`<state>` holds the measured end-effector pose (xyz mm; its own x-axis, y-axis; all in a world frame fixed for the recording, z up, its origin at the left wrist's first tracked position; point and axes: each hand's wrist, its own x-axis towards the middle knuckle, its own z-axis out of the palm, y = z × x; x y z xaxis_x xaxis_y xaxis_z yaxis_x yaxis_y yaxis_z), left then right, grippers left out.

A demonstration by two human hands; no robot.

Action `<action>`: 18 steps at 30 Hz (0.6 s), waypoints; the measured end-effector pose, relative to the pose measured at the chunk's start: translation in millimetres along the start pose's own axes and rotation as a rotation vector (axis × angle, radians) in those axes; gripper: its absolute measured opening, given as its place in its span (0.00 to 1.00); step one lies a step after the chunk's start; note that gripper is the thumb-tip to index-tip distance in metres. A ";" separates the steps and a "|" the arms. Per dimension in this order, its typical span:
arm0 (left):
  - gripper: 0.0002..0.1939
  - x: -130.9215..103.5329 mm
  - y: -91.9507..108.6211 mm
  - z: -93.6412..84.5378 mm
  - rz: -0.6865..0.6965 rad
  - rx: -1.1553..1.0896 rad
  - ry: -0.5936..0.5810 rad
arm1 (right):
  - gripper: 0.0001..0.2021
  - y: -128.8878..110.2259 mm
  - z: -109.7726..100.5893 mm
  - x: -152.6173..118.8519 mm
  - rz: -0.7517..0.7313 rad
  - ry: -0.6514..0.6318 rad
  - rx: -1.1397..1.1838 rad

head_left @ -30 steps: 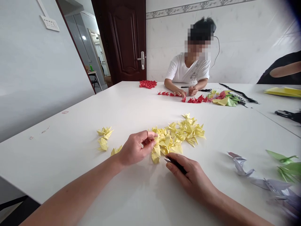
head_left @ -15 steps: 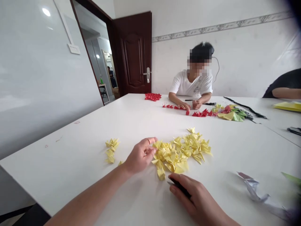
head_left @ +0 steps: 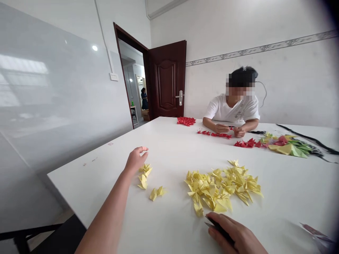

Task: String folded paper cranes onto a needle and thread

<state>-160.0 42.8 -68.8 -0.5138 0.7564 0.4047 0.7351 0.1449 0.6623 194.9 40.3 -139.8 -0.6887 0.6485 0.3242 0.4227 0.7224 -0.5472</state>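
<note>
A pale wall stands behind a white table, with a dark red door at the back. Across the tabletop sits a person in a white shirt, hands at red folded paper pieces. Nearer, a broad heap of yellow paper cranes lies just beyond the right hand. The left hand is well apart from that heap, its fingers curved and the thumb slightly parted from them, gripping nothing that shows. It is just beside a smaller group of yellow cranes. The right hand is closed around a black tool, apparently tweezers, though the fingers cover much of it; its pointed tips are near the heap's closest crane.
</note>
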 end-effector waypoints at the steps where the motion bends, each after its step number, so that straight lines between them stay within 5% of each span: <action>1: 0.12 0.5 -7.1 -1.9 -0.046 0.008 -0.018 | 0.13 -0.1 0.4 -1.0 0.008 0.014 0.000; 8: 0.12 0.2 -28.7 -1.8 -0.193 0.039 -0.135 | 0.14 -2.9 1.7 -5.2 0.071 0.016 0.002; 18: 0.14 3.1 -19.1 -0.4 -0.174 0.104 -0.247 | 0.12 -8.8 -9.4 -0.8 0.057 -0.090 0.026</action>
<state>-175.8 42.1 -80.0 -0.5226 0.8445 0.1174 0.6932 0.3407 0.6352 197.3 35.6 -128.0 -0.7149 0.6630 0.2220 0.4479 0.6781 -0.5827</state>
